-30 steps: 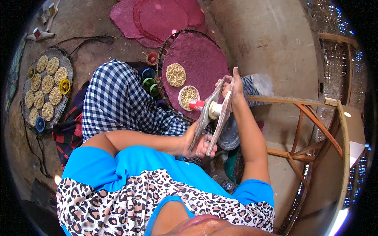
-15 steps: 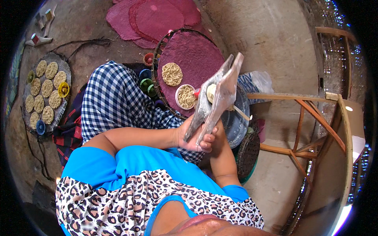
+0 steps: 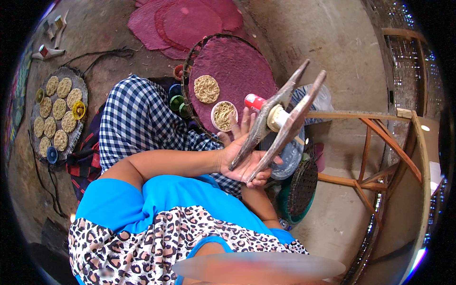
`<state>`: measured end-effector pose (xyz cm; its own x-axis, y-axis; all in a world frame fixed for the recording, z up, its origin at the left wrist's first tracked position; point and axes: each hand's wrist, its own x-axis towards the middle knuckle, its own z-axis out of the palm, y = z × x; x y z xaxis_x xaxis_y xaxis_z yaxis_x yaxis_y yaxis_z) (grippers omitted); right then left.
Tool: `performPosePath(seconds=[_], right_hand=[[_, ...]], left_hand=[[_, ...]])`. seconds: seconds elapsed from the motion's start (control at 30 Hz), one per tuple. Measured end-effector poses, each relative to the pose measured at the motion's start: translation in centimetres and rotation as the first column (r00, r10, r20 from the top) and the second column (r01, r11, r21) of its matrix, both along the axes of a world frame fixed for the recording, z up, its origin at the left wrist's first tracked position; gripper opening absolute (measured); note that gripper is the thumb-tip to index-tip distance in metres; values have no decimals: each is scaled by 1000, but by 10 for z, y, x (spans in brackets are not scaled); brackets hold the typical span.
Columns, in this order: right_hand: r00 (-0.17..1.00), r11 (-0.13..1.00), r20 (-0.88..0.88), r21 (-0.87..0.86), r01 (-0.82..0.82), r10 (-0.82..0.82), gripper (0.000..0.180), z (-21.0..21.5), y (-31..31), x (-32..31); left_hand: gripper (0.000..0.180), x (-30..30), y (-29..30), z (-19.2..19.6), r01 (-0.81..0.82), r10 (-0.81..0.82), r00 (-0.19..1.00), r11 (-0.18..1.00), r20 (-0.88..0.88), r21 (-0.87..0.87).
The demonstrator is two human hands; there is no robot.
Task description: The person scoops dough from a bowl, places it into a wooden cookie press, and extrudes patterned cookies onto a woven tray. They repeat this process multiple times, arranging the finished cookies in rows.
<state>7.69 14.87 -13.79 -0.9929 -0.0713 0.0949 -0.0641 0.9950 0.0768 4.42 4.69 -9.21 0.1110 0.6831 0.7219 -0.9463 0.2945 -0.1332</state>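
Note:
My left hand (image 3: 244,161) is closed round the lower ends of a two-handled wooden noodle press (image 3: 273,114). A red-and-white cylinder juts from the press's left bar, and a pale plunger shows between the bars. Behind it, partly hidden, my right hand (image 3: 241,122) has its fingers spread near a round white mould (image 3: 213,115) filled with pale noodle strands. The mould rests on a magenta sheet (image 3: 242,71) over a dark-rimmed round tray (image 3: 186,66). One loose noodle round (image 3: 206,89) lies on that sheet, left of the mould.
On the left, a round grey board (image 3: 78,90) carries several noodle rounds and coloured cups. More magenta sheets (image 3: 190,23) lie at the far side. Similar presses (image 3: 46,52) are at far left. A grey basin (image 3: 287,159) and a woven basket (image 3: 304,187) stand right, beside a wooden frame (image 3: 370,180).
The press's bars have spread apart, and the press has moved right. My right hand's fingers have come into view, extended beside the mould.

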Motion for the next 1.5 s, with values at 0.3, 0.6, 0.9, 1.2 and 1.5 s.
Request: performPosePath(seconds=[0.3,0.6,0.9,1.2,1.5], right_hand=[[969,949,-52,-222,225,-242,81,5,-3,-7],[959,919,-54,-305,249,-278,82,6,-2,-30],[948,893,-163,-409,189,-275,76,2,10,-15],[943,925,-58,-223,307,-327,80,-9,-6,3],[980,911,-53,-380,159,-193,107,12,2,-17]], left_hand=[[90,9,17,17,51,-58,981,998,-186,-42],[90,24,16,3,174,-175,959,984,-223,-20],[92,21,10,1,159,-164,949,986,-268,-41],[94,31,16,-3,151,-143,941,988,-305,3],[94,31,12,-6,133,-147,917,989,-371,-62]])
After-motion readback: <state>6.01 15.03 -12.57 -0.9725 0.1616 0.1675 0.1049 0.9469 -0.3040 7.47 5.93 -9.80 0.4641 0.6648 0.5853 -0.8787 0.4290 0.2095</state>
